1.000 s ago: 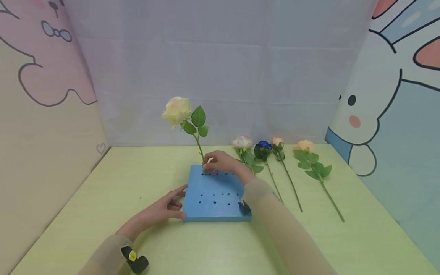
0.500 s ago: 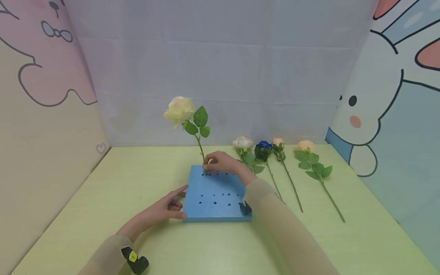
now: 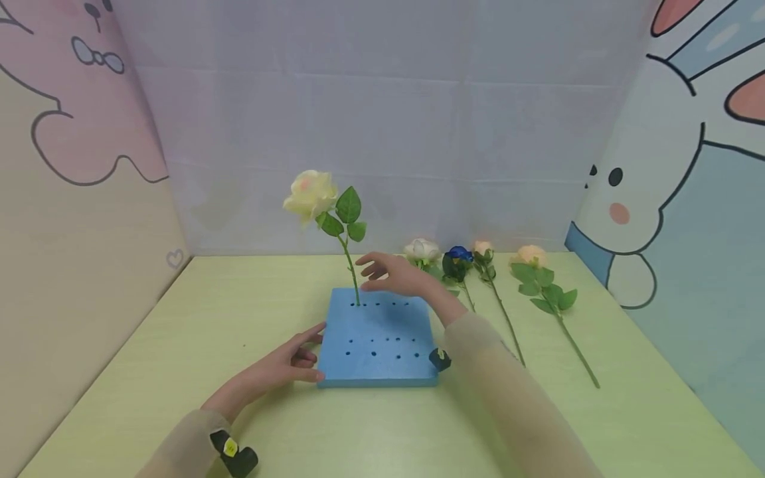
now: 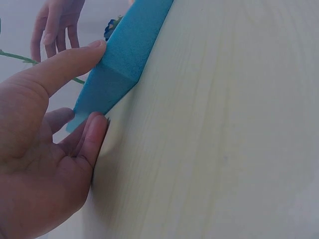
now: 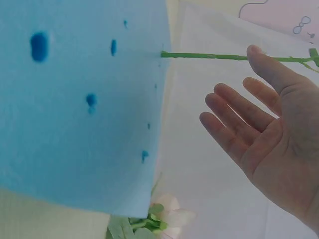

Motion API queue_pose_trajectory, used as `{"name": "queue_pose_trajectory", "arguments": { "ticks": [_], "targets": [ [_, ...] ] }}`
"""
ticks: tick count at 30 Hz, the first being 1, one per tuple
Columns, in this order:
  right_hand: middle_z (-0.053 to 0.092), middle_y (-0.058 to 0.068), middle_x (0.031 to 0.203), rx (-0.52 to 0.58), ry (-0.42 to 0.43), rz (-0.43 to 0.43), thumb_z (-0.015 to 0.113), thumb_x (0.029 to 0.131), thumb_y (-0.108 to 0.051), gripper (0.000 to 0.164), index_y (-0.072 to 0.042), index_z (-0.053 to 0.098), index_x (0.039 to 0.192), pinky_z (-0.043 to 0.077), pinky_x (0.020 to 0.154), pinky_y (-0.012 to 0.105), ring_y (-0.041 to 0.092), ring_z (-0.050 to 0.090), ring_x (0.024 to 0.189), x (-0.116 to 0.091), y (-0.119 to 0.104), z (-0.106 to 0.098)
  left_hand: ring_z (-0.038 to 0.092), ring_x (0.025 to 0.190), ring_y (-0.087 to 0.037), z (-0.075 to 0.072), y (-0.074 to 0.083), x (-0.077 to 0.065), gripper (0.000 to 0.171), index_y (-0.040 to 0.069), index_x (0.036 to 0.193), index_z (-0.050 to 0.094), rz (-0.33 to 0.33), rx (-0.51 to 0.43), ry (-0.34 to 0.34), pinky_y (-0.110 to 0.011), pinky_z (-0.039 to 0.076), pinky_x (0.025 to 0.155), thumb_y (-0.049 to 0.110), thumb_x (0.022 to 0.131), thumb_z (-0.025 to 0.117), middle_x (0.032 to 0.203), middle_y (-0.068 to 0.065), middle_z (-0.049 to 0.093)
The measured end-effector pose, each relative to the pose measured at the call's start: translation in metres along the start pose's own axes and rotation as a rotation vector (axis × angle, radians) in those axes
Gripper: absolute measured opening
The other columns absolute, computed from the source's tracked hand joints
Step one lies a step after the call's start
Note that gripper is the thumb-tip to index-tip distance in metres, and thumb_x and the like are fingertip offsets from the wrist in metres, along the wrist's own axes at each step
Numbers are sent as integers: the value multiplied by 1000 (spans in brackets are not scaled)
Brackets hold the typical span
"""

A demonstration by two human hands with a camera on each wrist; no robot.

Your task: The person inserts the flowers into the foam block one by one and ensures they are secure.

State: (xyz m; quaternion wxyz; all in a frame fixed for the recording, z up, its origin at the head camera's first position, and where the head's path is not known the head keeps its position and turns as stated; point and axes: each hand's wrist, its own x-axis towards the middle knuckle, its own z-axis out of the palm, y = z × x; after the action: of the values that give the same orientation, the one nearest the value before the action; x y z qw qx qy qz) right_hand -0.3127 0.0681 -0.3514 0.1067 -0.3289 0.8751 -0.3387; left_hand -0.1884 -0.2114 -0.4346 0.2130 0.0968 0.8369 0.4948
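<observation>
A pale yellow rose (image 3: 311,196) stands in a hole in the back row of a blue board (image 3: 382,365), its stem leaning slightly left. My right hand (image 3: 394,273) is just right of the stem, fingers spread and holding nothing. In the right wrist view the green stem (image 5: 204,56) rises from the board, and the thumb tip overlaps it. My left hand (image 3: 287,362) rests against the board's left side, thumb at the front corner and index finger farther back. The left wrist view has the thumb (image 4: 75,62) lying along the board's side (image 4: 117,69).
Several cut flowers lie to the right on the pale table (image 3: 179,332): a white rose (image 3: 422,250), a blue one (image 3: 459,255), a small pink one (image 3: 483,248) and a peach rose (image 3: 531,255). Rows of holes mark the board. A light cloth wall (image 3: 382,119) closes the back.
My right hand has let go of the rose stem, its fingers opening and moving a little up and right. The rose stays standing in the board. My left hand has not moved.
</observation>
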Motion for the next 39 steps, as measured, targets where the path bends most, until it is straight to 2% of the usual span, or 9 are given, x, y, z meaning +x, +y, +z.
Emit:
{"name": "queue_pose_trajectory", "arguments": {
  "ticks": [5, 13, 16, 21, 35, 39],
  "targets": [
    [59, 5, 139, 22, 39, 14, 65, 96, -33, 53, -22, 46, 145, 50, 104, 42, 23, 57, 129, -13, 1, -14, 48, 126, -25, -1, 2, -1, 96, 29, 159, 19, 14, 7, -14, -42, 42, 108, 33, 84, 78, 157, -12, 33],
    [56, 14, 140, 73, 112, -8, 64, 97, -29, 53, -18, 46, 145, 48, 105, 46, 30, 55, 130, -34, 21, -34, 48, 125, -24, -2, 0, -1, 96, 31, 158, 20, 12, 2, -9, -43, 41, 108, 33, 83, 79, 157, -10, 33],
    [58, 15, 138, 46, 160, -22, 64, 97, -26, 51, -15, 48, 144, 49, 104, 47, 32, 57, 128, -42, 31, -39, 48, 125, -24, -2, 0, -2, 96, 30, 159, 19, 19, 3, -13, -42, 41, 108, 33, 84, 79, 157, -10, 33],
    [60, 17, 136, -16, 222, 1, 64, 96, -22, 51, -8, 49, 142, 50, 102, 48, 34, 59, 124, -59, 44, -41, 48, 125, -25, -2, 2, -3, 95, 28, 159, 17, 32, 11, -24, -40, 42, 106, 33, 85, 77, 157, -13, 32],
    [60, 23, 133, -67, 212, 74, 64, 96, -21, 51, -3, 48, 141, 52, 97, 50, 38, 61, 118, -98, 68, -41, 48, 126, -25, -2, -3, -1, 96, 31, 159, 19, 24, 10, -17, -44, 41, 108, 34, 84, 78, 157, -10, 33],
    [60, 25, 132, -77, 177, 91, 65, 96, -18, 52, 1, 47, 141, 55, 93, 48, 39, 63, 115, -109, 71, -38, 48, 126, -24, -1, -2, -1, 96, 31, 159, 19, 19, 15, -15, -43, 41, 108, 35, 84, 79, 157, -10, 33]
  ]
}}
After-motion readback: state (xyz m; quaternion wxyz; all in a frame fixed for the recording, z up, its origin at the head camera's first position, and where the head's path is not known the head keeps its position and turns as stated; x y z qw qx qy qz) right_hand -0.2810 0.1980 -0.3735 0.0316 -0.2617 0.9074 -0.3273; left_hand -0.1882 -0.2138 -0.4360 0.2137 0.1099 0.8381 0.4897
